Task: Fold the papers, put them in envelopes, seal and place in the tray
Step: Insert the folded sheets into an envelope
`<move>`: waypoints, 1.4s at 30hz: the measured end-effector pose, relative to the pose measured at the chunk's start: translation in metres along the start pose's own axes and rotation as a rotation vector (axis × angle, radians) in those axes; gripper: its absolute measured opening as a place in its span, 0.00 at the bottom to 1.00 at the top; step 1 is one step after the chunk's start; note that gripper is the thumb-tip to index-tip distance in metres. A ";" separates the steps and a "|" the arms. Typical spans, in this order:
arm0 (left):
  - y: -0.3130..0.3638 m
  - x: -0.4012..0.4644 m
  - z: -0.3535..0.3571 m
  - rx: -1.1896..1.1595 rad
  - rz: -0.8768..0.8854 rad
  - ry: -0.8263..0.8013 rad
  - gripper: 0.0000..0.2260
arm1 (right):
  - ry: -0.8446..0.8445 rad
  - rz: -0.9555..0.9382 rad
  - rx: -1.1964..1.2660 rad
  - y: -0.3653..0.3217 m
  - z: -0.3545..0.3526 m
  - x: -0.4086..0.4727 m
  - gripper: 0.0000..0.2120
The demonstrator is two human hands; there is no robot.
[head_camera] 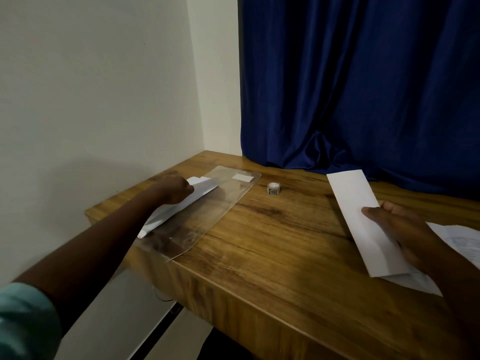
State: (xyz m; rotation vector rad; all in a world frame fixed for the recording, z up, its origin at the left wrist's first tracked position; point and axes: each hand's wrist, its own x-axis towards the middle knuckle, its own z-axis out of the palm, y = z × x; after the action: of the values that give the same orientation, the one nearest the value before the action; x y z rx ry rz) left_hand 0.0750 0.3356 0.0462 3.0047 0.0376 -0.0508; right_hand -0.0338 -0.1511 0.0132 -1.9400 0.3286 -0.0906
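We seem to be fetching an envelope: our left hand (179, 189) curls round the white envelopes (179, 203) in the clear tray (207, 224), while our right hand (405, 229) grips the folded paper (363, 216), which next needs sliding inside.

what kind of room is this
Probably a home or small office corner set up as a desk. A wooden table stands against a plain wall, with a blue curtain behind it, and only paperwork and a small tape roll on it.
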 end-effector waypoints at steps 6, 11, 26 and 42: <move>0.018 -0.030 -0.067 0.049 0.016 0.298 0.16 | 0.011 -0.015 0.078 0.000 -0.001 0.001 0.18; 0.082 -0.062 -0.116 -0.780 0.299 0.586 0.16 | 0.086 -0.031 0.148 -0.002 -0.005 0.000 0.13; 0.313 -0.027 0.027 -2.020 0.250 -0.335 0.11 | 0.197 -0.307 0.131 -0.006 -0.027 -0.007 0.17; 0.331 -0.013 0.088 -1.994 0.174 -0.475 0.14 | 0.244 -0.228 0.166 -0.001 -0.037 0.000 0.19</move>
State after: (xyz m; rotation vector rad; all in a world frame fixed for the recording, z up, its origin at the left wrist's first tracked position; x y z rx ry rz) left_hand 0.0682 -0.0042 0.0042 0.9543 -0.1368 -0.3995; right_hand -0.0416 -0.1842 0.0282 -1.7972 0.2501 -0.4914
